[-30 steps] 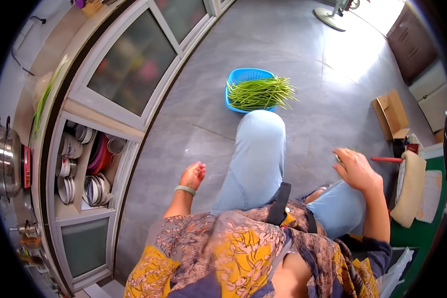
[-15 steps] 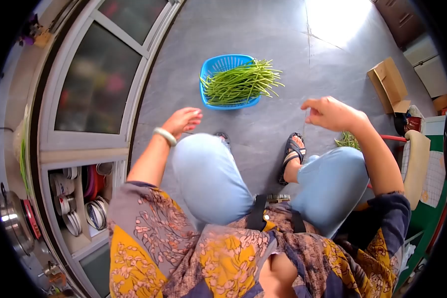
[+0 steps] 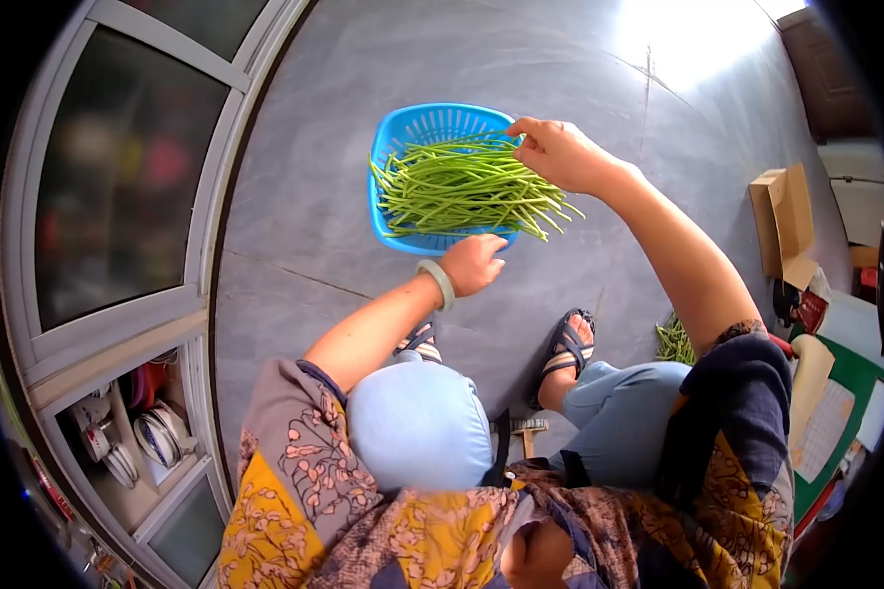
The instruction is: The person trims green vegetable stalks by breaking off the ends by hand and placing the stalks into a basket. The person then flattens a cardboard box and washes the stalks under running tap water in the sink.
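Note:
A blue plastic basket (image 3: pixel 376 211) with slotted sides stands on the floor in front of me. Long thin green vegetable stems (image 3: pixel 462 187) lie heaped in it, their ends sticking out past its right side. At the near right edge, my left hand (image 3: pixel 469 265), with a pale bangle at its wrist, is closed on the rim. My right hand (image 3: pixel 565 157) pinches the far right corner of the basket, close to the stem tips. Its fingertips are partly hidden there.
A small pile of greens (image 3: pixel 675 341) lies on the floor by my right knee. An open cardboard box (image 3: pixel 784 221) stands farther right. On the left is a cabinet (image 3: pixel 118 324) with dishes (image 3: pixel 162 437) on its open shelf. My sandaled foot (image 3: pixel 567 348) is below the basket.
Both hands have reached forward from either side of my knees to the basket and closed on its right part. The view has shifted, and the basket appears nearer.

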Available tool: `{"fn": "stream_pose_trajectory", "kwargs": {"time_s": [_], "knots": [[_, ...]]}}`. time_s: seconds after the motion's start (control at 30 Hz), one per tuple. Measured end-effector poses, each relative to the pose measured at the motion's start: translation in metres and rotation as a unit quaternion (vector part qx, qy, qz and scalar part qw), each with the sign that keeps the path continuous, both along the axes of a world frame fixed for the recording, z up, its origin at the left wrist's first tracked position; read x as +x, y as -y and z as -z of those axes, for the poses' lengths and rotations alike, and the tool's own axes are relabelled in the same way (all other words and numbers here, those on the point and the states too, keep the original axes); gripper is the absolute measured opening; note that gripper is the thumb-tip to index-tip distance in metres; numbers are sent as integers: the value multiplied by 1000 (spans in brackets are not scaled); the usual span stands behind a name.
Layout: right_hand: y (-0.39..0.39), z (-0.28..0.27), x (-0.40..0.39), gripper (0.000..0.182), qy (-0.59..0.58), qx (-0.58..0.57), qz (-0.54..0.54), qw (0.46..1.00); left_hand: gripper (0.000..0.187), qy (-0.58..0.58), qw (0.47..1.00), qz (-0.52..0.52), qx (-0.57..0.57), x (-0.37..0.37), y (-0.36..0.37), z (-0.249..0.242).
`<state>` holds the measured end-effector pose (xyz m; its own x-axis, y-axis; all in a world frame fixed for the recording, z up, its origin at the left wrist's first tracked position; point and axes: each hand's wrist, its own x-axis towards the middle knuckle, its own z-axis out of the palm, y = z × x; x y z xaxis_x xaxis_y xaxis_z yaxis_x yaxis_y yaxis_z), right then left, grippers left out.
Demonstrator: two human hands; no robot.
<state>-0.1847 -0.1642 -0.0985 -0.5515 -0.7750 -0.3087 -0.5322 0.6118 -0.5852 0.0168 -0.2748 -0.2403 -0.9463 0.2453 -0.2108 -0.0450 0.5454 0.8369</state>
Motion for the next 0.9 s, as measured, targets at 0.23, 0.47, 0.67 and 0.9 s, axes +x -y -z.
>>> {"fn": "stream_pose_trajectory", "kwargs": {"time_s": [0.23,0.47,0.67,0.9], "knots": [[54,64,-35,49,3,65,-7,998,69,62,998,-17,-22,-8,-17,26],[72,99,-36,94,-15,188,-68,980,72,37,994,-104,11,3,3,30],[76,107,-40,105,71,300,-103,946,59,86,985,-135,57,-13,19,14],[75,82,-23,106,134,304,-170,928,47,194,932,-205,227,-22,34,34]]}}
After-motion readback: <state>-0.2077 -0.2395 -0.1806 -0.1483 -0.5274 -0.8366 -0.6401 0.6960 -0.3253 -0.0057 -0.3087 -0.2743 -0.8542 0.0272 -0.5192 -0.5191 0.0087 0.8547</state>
